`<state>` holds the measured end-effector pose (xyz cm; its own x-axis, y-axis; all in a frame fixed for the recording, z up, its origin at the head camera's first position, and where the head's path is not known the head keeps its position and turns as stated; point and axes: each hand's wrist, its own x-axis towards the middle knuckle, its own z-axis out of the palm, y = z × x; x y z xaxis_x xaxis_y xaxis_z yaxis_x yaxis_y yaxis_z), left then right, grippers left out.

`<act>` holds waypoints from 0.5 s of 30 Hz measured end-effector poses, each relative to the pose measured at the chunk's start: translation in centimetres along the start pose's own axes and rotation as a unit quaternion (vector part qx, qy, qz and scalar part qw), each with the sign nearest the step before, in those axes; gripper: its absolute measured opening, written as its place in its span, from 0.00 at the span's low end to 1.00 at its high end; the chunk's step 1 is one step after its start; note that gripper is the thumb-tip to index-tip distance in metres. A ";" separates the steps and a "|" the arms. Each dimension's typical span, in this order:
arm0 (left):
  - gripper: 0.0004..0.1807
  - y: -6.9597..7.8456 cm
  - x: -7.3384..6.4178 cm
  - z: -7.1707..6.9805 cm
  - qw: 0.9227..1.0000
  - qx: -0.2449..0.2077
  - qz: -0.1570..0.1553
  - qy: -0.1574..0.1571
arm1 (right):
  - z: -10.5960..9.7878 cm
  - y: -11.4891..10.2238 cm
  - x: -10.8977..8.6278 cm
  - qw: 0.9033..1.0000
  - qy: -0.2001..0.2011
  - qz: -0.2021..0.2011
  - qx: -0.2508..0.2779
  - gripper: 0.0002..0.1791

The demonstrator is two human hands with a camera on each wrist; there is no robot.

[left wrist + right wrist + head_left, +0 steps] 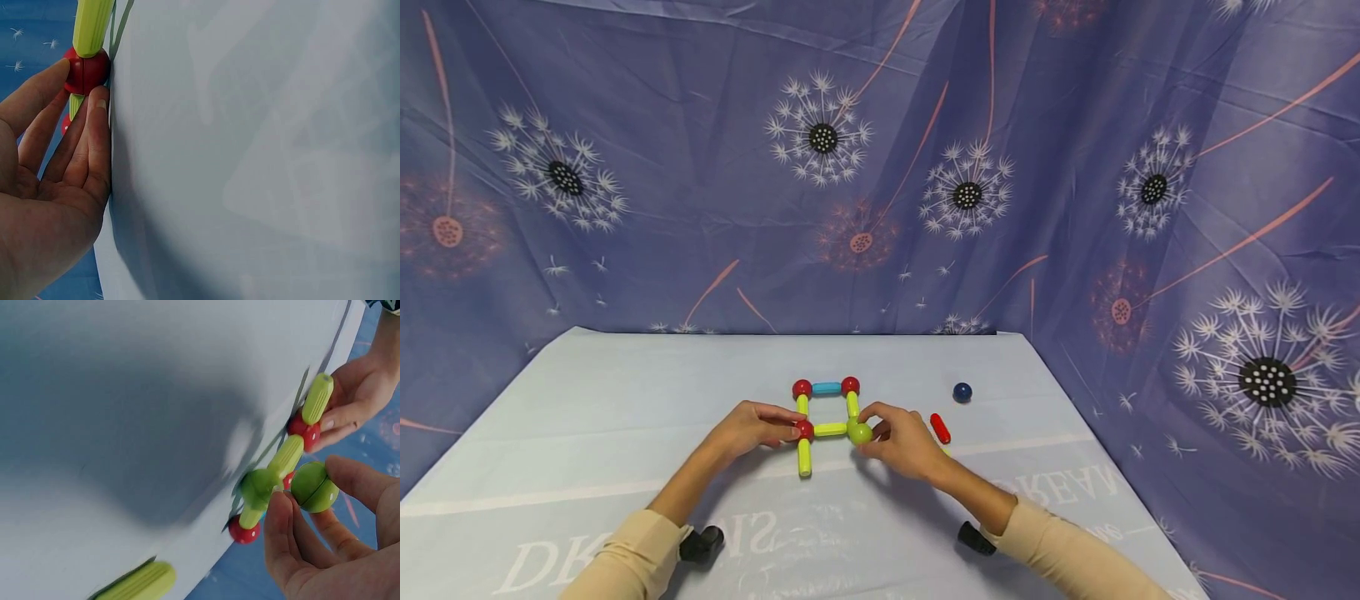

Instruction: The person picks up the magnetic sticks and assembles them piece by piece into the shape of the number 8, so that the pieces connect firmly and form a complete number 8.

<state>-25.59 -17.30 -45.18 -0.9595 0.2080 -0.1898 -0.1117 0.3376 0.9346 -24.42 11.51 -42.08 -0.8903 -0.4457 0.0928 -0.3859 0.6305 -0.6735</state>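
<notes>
On the table lies a square of rods and balls. Its far side is a blue rod (827, 388) between two red balls, and yellow-green rods (831, 429) form the other sides. My left hand (752, 432) pinches the red ball (87, 72) at the near left corner, from which another yellow-green rod (805, 458) points towards me. Between thumb and fingers, my right hand (898, 442) holds a loose-looking green ball (314, 486). It is close beside a second green ball (259, 489) at the near right corner; whether they touch I cannot tell.
Right of the square lie a red rod (940, 428) and a dark blue ball (962, 392). Another yellow-green rod (139, 582) lies near my right hand, mostly hidden in the head view. A patterned blue cloth (700, 167) hangs behind the table (640, 367) and along its right side.
</notes>
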 end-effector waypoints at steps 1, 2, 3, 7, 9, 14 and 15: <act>0.20 0.0 0.0 0.0 1.000 0.000 0.000 0.000 | 0.2 -0.1 0.0 1.000 -0.004 -0.001 0.000 0.17; 0.20 0.0 0.0 0.0 1.000 -0.001 -0.001 0.001 | 0.3 -0.3 0.0 1.000 -0.009 -0.002 0.003 0.17; 0.20 0.0 0.0 0.0 1.000 -0.001 -0.002 0.002 | 0.5 -0.4 0.1 1.000 -0.014 -0.003 0.005 0.16; 0.20 0.1 0.0 0.0 1.000 0.003 0.000 0.004 | 1.1 -0.9 0.1 0.999 -0.034 -0.007 0.013 0.16; 0.20 0.1 0.0 0.0 1.000 0.006 0.001 0.005 | 1.4 -1.1 0.0 0.999 -0.042 -0.008 0.014 0.17; 0.20 0.0 0.0 0.1 1.000 0.007 0.001 0.006 | 2.2 -1.7 -0.2 0.998 -0.059 -0.017 0.010 0.17; 0.20 0.0 0.0 0.1 1.000 0.006 0.002 0.007 | 2.4 -1.8 -0.2 0.998 -0.063 -0.019 0.010 0.17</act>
<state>-25.56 -17.22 -45.19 -0.9633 0.1965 -0.1827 -0.1054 0.3488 0.9313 -22.96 8.98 -42.65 -0.8375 -0.5458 0.0255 -0.4121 0.6003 -0.6855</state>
